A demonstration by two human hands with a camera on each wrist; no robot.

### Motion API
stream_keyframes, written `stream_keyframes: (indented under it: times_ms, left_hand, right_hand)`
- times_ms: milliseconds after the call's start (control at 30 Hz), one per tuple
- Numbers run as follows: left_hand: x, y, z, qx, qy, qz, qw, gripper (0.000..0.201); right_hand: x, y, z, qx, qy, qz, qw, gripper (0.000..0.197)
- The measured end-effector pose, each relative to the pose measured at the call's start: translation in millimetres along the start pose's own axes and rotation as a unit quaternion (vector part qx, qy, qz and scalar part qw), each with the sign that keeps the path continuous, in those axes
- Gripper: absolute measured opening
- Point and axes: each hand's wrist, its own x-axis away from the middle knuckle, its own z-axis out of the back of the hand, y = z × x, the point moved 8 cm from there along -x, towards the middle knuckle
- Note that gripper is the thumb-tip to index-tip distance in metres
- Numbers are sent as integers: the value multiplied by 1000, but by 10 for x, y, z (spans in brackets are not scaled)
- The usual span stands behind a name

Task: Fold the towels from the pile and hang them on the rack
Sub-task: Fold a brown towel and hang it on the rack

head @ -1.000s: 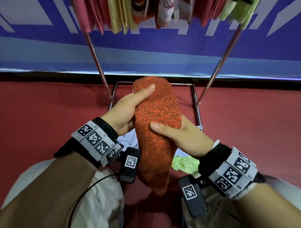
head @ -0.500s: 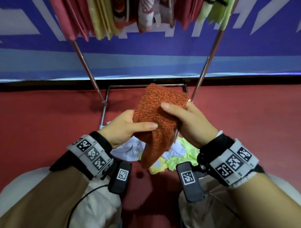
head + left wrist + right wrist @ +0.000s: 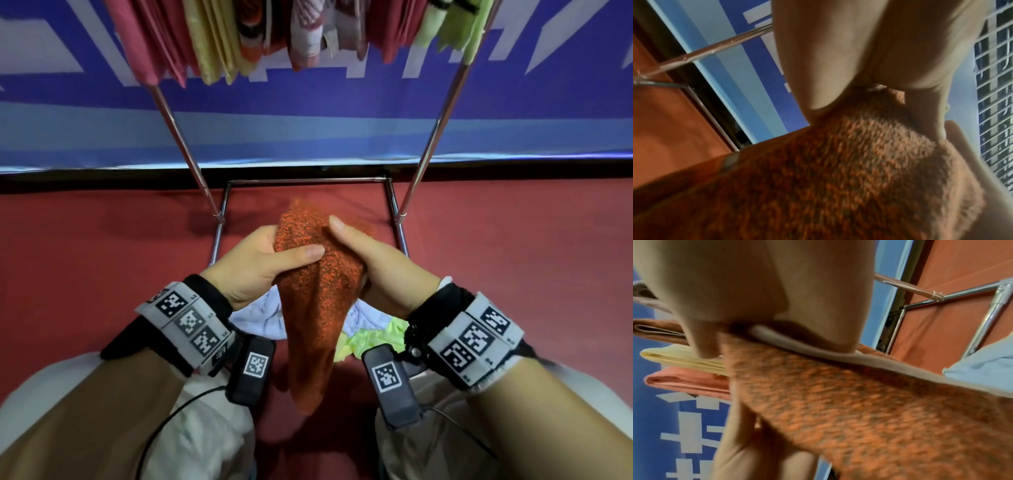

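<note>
A fuzzy orange towel (image 3: 318, 294) hangs folded lengthwise between both hands, its lower end drooping toward my lap. My left hand (image 3: 274, 253) grips its upper left side, thumb lying across the front. My right hand (image 3: 352, 246) grips the upper right edge, thumb on top. The same orange towel (image 3: 838, 178) fills the left wrist view, and the orange towel (image 3: 869, 402) fills the right wrist view too. The chrome rack (image 3: 178, 133) stands ahead, with several folded towels (image 3: 219, 37) hung along its top. The pile (image 3: 370, 339) of pale blue and lime towels lies under the hands.
The rack's base frame (image 3: 308, 180) rests on the red floor (image 3: 85, 257) just beyond my hands. A blue and white banner wall (image 3: 308, 130) stands behind the rack. My knees in light trousers (image 3: 205, 438) sit at the bottom of the head view.
Both hands have shifted up the orange towel and drawn together at its top. The towel now hangs longer and narrower below the hands. The head view has tilted so more of the rack shows.
</note>
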Motion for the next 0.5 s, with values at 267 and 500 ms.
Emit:
stream_keyframes:
  times_ms: [267, 500]
  left_hand:
    - [-50, -93, 150, -87, 25, 5, 996, 30]
    - [-82, -394, 310, -170, 31, 40, 984, 20]
  right_hand:
    - [-34, -87, 63, -73, 55, 25, 995, 59]
    - [-5, -201, 105, -106, 68, 44, 991, 53]
